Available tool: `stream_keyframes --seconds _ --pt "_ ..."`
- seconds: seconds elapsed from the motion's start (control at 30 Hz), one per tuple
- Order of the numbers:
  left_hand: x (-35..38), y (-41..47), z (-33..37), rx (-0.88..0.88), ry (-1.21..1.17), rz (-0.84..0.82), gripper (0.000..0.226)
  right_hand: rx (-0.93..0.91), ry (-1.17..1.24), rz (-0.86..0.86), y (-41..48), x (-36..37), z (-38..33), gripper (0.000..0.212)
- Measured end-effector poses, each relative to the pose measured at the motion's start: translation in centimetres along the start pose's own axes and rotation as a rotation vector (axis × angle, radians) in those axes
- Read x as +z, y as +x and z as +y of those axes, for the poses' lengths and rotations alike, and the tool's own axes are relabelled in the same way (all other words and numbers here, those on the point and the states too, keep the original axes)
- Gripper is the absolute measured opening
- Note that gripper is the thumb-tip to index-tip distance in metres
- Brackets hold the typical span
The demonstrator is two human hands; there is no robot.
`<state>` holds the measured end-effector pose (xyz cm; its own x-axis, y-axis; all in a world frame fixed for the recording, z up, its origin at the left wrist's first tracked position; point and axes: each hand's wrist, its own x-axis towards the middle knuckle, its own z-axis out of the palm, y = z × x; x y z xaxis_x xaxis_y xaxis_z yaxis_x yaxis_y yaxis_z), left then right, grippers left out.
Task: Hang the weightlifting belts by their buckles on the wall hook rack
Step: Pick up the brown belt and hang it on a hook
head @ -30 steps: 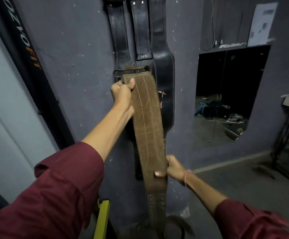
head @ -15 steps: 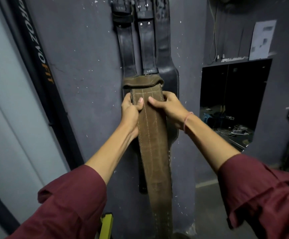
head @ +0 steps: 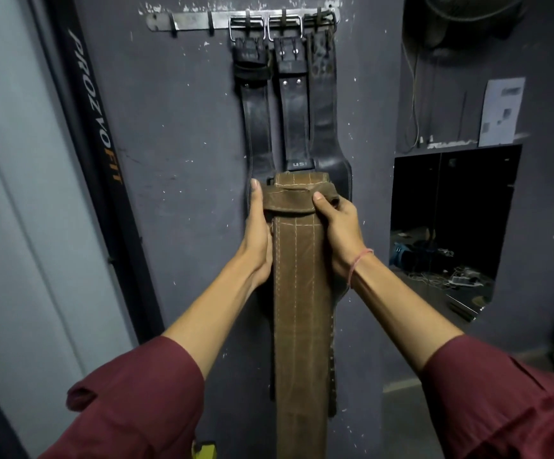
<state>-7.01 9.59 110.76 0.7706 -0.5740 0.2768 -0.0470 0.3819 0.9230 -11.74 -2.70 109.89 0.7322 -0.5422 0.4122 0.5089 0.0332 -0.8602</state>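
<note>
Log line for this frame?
phase: pre-hang | left hand: holds brown belt | right hand: grips its folded top | wall hook rack: three black belts hung, left hooks free

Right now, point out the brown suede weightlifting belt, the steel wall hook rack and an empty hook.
Brown suede weightlifting belt (head: 298, 276): head view, stitched strap face.
Steel wall hook rack (head: 190, 20): head view, bare bar.
Empty hook (head: 210, 24): head view, its stem.

held belt (head: 302, 293) before hung belts (head: 293, 120) | hook rack (head: 189, 20) above — wall opening (head: 451, 210) right
</note>
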Motion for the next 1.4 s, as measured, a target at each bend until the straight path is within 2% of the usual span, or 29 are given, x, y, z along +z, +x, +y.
stream_keyframes --seconds 0.17,0.23,0.37,0.43,0.57,0.67,0.83,0.9,0.97,1.1,1.13,1.2,1.3,1.4 --pt "-2.0 0.5 1.0 0.117 0.238 0.168 0.032 -0.048 -0.03 -0.004 -0.3 1.2 0.0 0.029" --pt "-3.1 0.5 1.6 0.14 0.35 0.173 0.027 -0.05 -0.054 -0.008 -0.5 1.7 0.1 0.026" --pt "-4.2 0.6 1.9 0.128 0.408 0.177 0.032 -0.135 -0.136 -0.026 -1.0 2.9 0.3 0.02" --pt "-4.4 0.5 1.8 0.159 0.365 0.208 0.039 -0.171 -0.165 -0.048 -1.1 3.6 0.3 0.018" --pt "-5.1 0.2 1.4 0.254 0.212 0.274 0.032 -0.14 -0.175 -0.098 -0.7 5.2 -0.4 0.026" --pt "-5.3 0.2 1.4 0.26 0.154 0.254 0.024 -0.125 -0.235 -0.037 -0.4 6.0 -1.0 0.04" --pt "-6.1 1.2 2.1 0.189 0.102 0.174 0.026 -0.156 -0.291 0.051 0.1 6.8 0.3 0.031" --pt "-7.0 2.3 2.8 0.145 0.066 0.164 0.039 -0.162 -0.298 0.004 0.8 6.8 0.6 0.026" --pt "-7.5 3.9 3.6 0.15 0.069 0.238 0.046 -0.174 -0.295 -0.062 1.8 6.8 0.8 0.022" --pt "-7.2 7.5 4.2 0.322 0.049 0.316 0.026 -0.188 -0.223 -0.141 5.1 8.4 0.2 0.024" --pt "-7.3 8.4 4.3 0.374 0.061 0.314 0.024 -0.167 -0.206 -0.13 6.3 8.9 -0.2 0.027" --pt "-7.5 10.0 4.9 0.474 0.123 0.313 0.022 -0.132 -0.247 -0.067 8.8 10.1 -1.2 0.046" --pt "-8.2 12.8 7.0 0.526 0.155 0.298 0.028 -0.208 -0.295 0.031 12.9 11.6 -1.5 0.067" --pt "-8.4 16.6 11.2 0.497 0.232 0.351 0.044 -0.369 -0.221 0.062 17.1 13.3 -2.0 0.065"
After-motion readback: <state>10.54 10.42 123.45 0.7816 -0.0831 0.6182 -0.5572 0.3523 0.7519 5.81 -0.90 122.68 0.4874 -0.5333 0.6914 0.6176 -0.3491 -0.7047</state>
